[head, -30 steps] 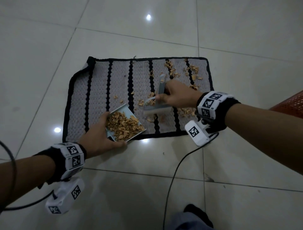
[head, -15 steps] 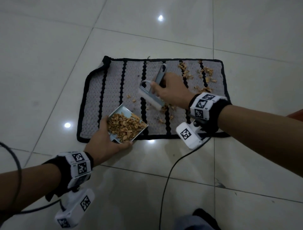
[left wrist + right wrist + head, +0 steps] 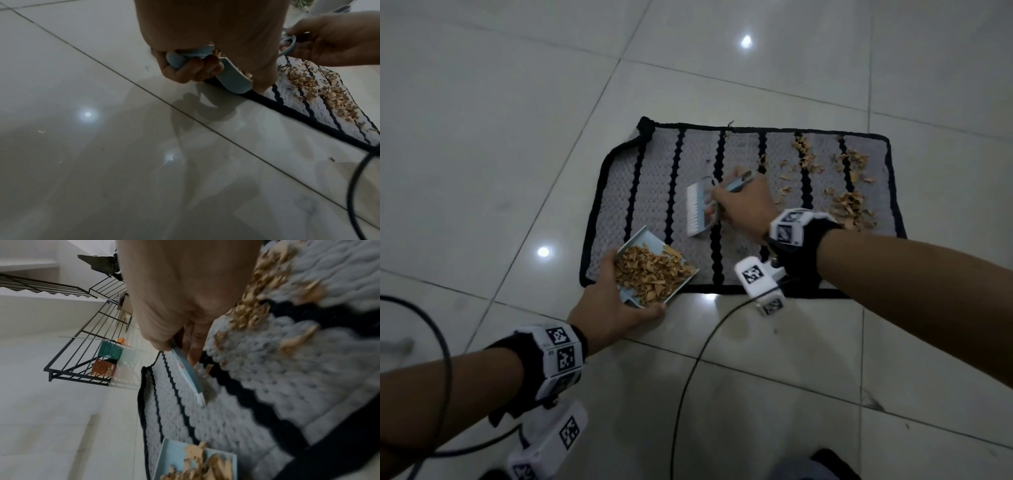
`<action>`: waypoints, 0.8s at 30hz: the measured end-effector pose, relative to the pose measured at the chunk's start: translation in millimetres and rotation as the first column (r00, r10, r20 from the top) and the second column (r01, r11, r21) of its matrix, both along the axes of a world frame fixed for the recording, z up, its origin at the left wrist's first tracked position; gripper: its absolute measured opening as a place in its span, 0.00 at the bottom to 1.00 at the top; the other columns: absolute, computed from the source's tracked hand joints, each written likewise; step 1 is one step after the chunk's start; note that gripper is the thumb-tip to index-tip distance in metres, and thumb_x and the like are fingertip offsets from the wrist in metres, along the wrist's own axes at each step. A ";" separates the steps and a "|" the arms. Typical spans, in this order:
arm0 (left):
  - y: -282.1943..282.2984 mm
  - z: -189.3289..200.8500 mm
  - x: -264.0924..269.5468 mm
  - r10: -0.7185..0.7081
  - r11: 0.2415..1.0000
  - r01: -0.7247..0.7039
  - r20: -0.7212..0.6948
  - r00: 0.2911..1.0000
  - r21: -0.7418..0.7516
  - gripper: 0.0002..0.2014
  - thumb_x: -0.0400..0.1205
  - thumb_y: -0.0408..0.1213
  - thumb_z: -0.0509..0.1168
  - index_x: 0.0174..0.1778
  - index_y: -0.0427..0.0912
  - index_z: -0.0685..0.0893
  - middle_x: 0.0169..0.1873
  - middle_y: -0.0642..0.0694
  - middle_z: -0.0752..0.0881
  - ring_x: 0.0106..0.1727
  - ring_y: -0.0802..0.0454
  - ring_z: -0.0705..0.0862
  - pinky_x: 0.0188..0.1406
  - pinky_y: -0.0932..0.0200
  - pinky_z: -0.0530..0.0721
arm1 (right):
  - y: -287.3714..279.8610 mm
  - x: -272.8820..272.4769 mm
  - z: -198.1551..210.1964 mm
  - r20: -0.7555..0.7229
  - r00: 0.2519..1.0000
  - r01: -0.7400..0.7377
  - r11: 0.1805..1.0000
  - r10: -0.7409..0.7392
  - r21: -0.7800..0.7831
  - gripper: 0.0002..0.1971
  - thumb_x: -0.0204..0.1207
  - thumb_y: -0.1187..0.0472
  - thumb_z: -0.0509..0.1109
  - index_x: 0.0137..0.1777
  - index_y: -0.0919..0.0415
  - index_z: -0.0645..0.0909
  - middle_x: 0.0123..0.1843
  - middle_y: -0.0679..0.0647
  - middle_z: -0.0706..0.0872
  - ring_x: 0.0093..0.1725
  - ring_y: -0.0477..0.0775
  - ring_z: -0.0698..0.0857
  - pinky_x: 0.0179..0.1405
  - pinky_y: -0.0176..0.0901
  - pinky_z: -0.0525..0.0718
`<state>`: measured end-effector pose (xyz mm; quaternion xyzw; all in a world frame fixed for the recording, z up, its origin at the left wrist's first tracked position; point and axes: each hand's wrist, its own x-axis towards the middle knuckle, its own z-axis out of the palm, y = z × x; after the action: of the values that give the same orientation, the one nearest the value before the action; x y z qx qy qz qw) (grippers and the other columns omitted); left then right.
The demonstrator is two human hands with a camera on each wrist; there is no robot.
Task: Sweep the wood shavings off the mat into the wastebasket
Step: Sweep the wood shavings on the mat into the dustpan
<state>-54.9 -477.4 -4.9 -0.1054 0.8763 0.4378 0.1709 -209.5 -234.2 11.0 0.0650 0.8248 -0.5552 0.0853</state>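
A grey mat (image 3: 654, 192) with black stripes lies on the tiled floor. Loose wood shavings (image 3: 849, 202) cover its right part. My left hand (image 3: 606, 305) grips the handle of a light blue dustpan (image 3: 643, 240) heaped with shavings at the mat's near edge; its fingers curl round the handle (image 3: 185, 56) in the left wrist view. My right hand (image 3: 739, 202) grips a small blue brush (image 3: 697, 209) just above the mat's middle, bristles pointing left. The brush's edge (image 3: 189, 374) and the dustpan (image 3: 174, 456) appear in the right wrist view. No wastebasket close by.
Pale glossy floor tiles (image 3: 517, 137) surround the mat. A black cable (image 3: 688, 377) runs over the floor near me. Far off in the right wrist view, green (image 3: 109, 350) and orange (image 3: 102, 368) baskets stand by a black railing.
My right hand swung the brush from the mat's near middle up and left, lifting the bristles clear. The left hand kept the dustpan at the near edge. The view shifted left.
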 end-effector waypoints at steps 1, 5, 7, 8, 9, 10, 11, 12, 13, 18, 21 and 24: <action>-1.1 -0.4 0.6 -0.006 1.000 0.006 0.010 1.000 -0.002 0.57 0.61 0.55 0.85 0.81 0.55 0.57 0.60 0.56 0.81 0.58 0.56 0.85 0.65 0.54 0.84 | 10.2 2.5 0.5 -0.010 1.000 -0.007 0.999 0.008 0.040 0.10 0.78 0.65 0.73 0.36 0.63 0.78 0.31 0.55 0.87 0.28 0.47 0.88 0.27 0.43 0.87; -3.3 -2.0 -1.4 -0.032 0.999 0.032 0.026 0.999 -0.018 0.59 0.60 0.57 0.85 0.82 0.55 0.56 0.62 0.54 0.81 0.60 0.53 0.85 0.66 0.52 0.84 | 44.7 9.9 9.6 -0.053 0.998 0.044 0.993 -0.039 0.107 0.11 0.78 0.67 0.72 0.35 0.64 0.77 0.29 0.54 0.82 0.23 0.43 0.81 0.23 0.41 0.82; -4.1 -3.3 -3.5 -0.040 0.999 0.041 0.027 0.999 -0.021 0.59 0.60 0.57 0.85 0.82 0.54 0.56 0.61 0.55 0.80 0.60 0.53 0.85 0.66 0.52 0.84 | 50.2 7.3 10.5 -0.077 0.994 0.080 0.992 -0.072 0.095 0.14 0.78 0.67 0.72 0.33 0.58 0.73 0.29 0.54 0.81 0.24 0.45 0.81 0.27 0.42 0.83; -4.2 -3.2 -4.3 -0.042 0.999 0.043 0.024 0.999 -0.020 0.59 0.59 0.57 0.85 0.81 0.54 0.57 0.62 0.55 0.80 0.60 0.53 0.84 0.66 0.52 0.84 | 48.2 5.6 10.9 -0.087 0.993 0.088 0.993 -0.081 0.081 0.15 0.77 0.65 0.72 0.32 0.56 0.72 0.30 0.56 0.82 0.27 0.50 0.83 0.30 0.47 0.86; -4.2 -2.8 -4.8 -0.041 0.999 0.042 0.023 0.999 -0.014 0.59 0.59 0.57 0.85 0.81 0.54 0.57 0.62 0.55 0.80 0.60 0.54 0.84 0.66 0.53 0.84 | 43.5 5.2 11.8 -0.086 0.993 0.081 0.995 -0.076 0.054 0.14 0.75 0.63 0.73 0.32 0.56 0.72 0.31 0.60 0.84 0.31 0.57 0.86 0.34 0.55 0.90; -3.2 -1.7 -5.3 -0.041 0.999 0.041 0.021 0.999 -0.005 0.58 0.59 0.57 0.85 0.81 0.54 0.57 0.62 0.55 0.81 0.60 0.54 0.84 0.65 0.54 0.83 | 37.1 4.6 11.1 -0.078 0.995 0.059 0.998 -0.058 0.016 0.13 0.74 0.62 0.73 0.33 0.56 0.72 0.34 0.66 0.86 0.35 0.66 0.88 0.36 0.64 0.90; -1.9 0.0 -5.8 -0.039 0.999 0.039 0.021 0.999 0.000 0.57 0.60 0.55 0.85 0.81 0.54 0.57 0.62 0.56 0.80 0.59 0.55 0.84 0.64 0.58 0.82 | 28.4 5.4 12.3 -0.059 0.998 0.030 1.000 -0.031 -0.009 0.12 0.74 0.61 0.73 0.34 0.58 0.72 0.37 0.70 0.87 0.37 0.71 0.89 0.35 0.69 0.90; -1.0 1.2 -6.1 -0.040 0.999 0.040 0.024 0.999 0.003 0.57 0.62 0.53 0.85 0.81 0.53 0.57 0.61 0.56 0.79 0.58 0.56 0.83 0.62 0.61 0.80 | 19.4 5.7 11.4 -0.045 0.999 0.003 1.000 -0.004 -0.026 0.12 0.74 0.62 0.73 0.35 0.59 0.72 0.39 0.72 0.88 0.38 0.74 0.89 0.34 0.71 0.89; 0.1 2.4 -6.4 -0.044 0.999 0.044 0.029 0.999 0.005 0.56 0.63 0.51 0.85 0.81 0.52 0.57 0.60 0.56 0.79 0.57 0.56 0.82 0.60 0.63 0.78 | 11.1 6.1 9.6 -0.036 0.999 -0.024 0.999 0.023 -0.026 0.12 0.75 0.64 0.72 0.35 0.60 0.72 0.40 0.74 0.88 0.39 0.75 0.89 0.33 0.72 0.88; 0.0 -3.6 -7.2 -0.080 0.995 0.079 0.015 0.997 0.057 0.54 0.60 0.52 0.86 0.77 0.54 0.60 0.62 0.55 0.82 0.58 0.60 0.84 0.61 0.60 0.82 | 7.4 14.0 4.6 -0.011 0.999 -0.046 0.999 0.046 0.013 0.13 0.76 0.64 0.72 0.35 0.61 0.71 0.40 0.76 0.84 0.39 0.75 0.87 0.34 0.73 0.87; 4.5 -4.3 -9.5 -0.075 0.993 0.074 0.003 0.997 0.095 0.52 0.60 0.49 0.87 0.76 0.53 0.63 0.61 0.59 0.82 0.56 0.70 0.82 0.58 0.66 0.80 | 37.0 23.6 4.3 0.025 0.999 0.040 0.998 -0.041 0.042 0.12 0.74 0.63 0.73 0.36 0.63 0.72 0.40 0.76 0.86 0.39 0.73 0.88 0.35 0.73 0.88; 12.3 -3.6 -12.5 -0.096 0.985 0.098 -0.021 0.995 0.143 0.49 0.62 0.44 0.87 0.73 0.54 0.63 0.58 0.65 0.79 0.52 0.81 0.80 0.52 0.80 0.78 | 66.5 29.9 7.4 0.043 0.993 0.112 0.993 -0.114 0.041 0.13 0.76 0.65 0.73 0.36 0.63 0.71 0.40 0.76 0.87 0.39 0.73 0.90 0.37 0.70 0.89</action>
<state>-67.4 -465.1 -8.6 -0.0471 0.8478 0.4917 0.1930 -179.6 -167.7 18.4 0.1259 0.8282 -0.5414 0.0713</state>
